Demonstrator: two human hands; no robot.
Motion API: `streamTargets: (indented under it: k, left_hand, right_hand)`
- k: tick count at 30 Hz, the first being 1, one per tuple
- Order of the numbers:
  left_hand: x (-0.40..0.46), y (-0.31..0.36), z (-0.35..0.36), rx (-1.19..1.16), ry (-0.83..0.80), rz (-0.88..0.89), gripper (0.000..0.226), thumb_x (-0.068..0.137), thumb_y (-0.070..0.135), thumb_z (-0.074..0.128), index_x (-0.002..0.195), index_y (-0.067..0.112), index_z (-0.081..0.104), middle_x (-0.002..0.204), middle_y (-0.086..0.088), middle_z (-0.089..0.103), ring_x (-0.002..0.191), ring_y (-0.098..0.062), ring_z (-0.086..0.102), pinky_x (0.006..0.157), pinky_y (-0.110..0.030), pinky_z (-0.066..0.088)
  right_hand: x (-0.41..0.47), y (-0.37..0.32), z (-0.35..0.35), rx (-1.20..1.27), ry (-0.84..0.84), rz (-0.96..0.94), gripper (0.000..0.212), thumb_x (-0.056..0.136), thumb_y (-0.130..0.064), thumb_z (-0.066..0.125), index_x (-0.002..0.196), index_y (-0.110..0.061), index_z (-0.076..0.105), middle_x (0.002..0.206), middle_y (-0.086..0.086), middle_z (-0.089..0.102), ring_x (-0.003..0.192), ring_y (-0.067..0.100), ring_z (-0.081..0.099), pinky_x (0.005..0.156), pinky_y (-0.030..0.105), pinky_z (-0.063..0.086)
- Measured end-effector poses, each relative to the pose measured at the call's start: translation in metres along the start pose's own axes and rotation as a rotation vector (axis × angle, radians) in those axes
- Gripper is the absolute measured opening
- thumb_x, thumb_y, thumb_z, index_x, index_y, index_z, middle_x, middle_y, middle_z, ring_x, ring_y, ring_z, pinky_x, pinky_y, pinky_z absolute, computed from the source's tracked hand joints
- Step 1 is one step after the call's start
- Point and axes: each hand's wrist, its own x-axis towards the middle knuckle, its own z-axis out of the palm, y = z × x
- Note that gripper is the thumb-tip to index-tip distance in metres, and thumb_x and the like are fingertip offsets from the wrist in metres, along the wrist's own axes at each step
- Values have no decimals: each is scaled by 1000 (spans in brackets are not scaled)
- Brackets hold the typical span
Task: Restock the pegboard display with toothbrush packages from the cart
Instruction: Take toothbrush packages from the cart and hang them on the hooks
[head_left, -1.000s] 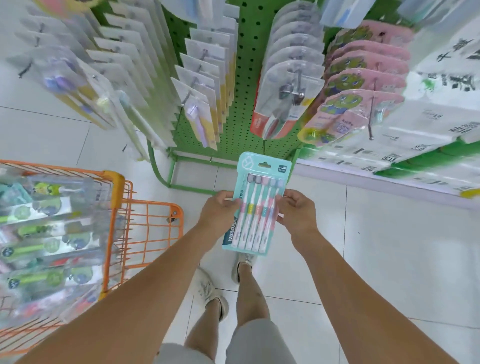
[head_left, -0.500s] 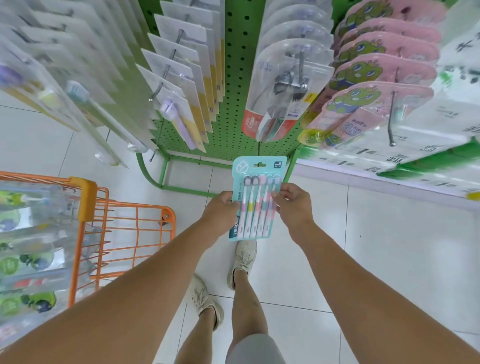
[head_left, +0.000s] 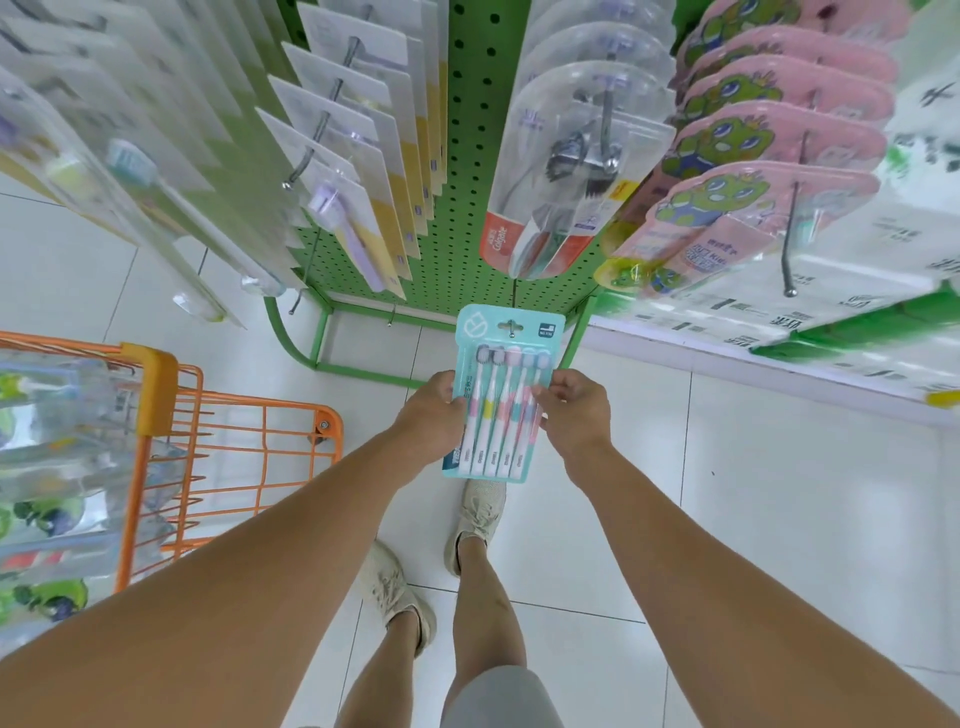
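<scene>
Left hand: fingers curled round the left edge of the toothbrush package, gripping it.
Right hand: thumb and fingers pinching the package's right edge.
Toothbrush package: teal card, five brushes in a row, held upright between both hands; its hang hole sits at the tip of a peg, whether threaded on cannot be told.
Pegboard display: green, directly beyond the hands; rows of hanging packs on pegs.
Colgate pack: just above the held package.
Pink cartoon packs: above and right of the right hand.
Cart: orange wire, left of the left hand, holding blister packs.
Floor: white tile, beneath the hands.
</scene>
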Motion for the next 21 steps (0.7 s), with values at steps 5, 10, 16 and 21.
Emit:
streamTargets:
  k: [5, 10, 16, 21]
  left_hand:
    - [0, -8, -18, -26, 29, 8, 51, 104, 19, 46, 154, 24, 33, 154, -1, 43, 114, -22, 56, 83, -26, 44]
    - [-19, -13, -35, -47, 51, 16, 47, 105, 16, 44, 152, 20, 39, 149, -4, 48, 108, -15, 52, 84, -24, 40]
    - [-59, -17, -47, -223, 48, -46, 42, 102, 17, 51, 145, 18, 49, 133, -7, 59, 89, -14, 55, 79, -26, 45]
    - [-109, -26, -84, -355, 70, 2, 35, 102, 11, 51, 137, 12, 56, 116, -8, 61, 75, -6, 52, 65, -18, 45]
  right_hand:
    - [33, -46, 9, 57, 94, 98, 25, 99, -20, 60, 123, -13, 66, 118, 10, 70, 103, 30, 66, 75, 30, 53]
    - [25, -54, -3, 152, 74, 303, 49, 106, -32, 46, 152, -18, 39, 155, 14, 41, 114, 17, 57, 98, 33, 53]
    - [-59, -36, -14, 235, -26, 419, 26, 105, -21, 51, 120, -2, 60, 92, 8, 63, 75, 19, 60, 77, 31, 56]
    - [-149, -55, 20, 196, -178, 378, 11, 99, -13, 62, 102, -2, 65, 91, 14, 64, 75, 25, 62, 80, 36, 57]
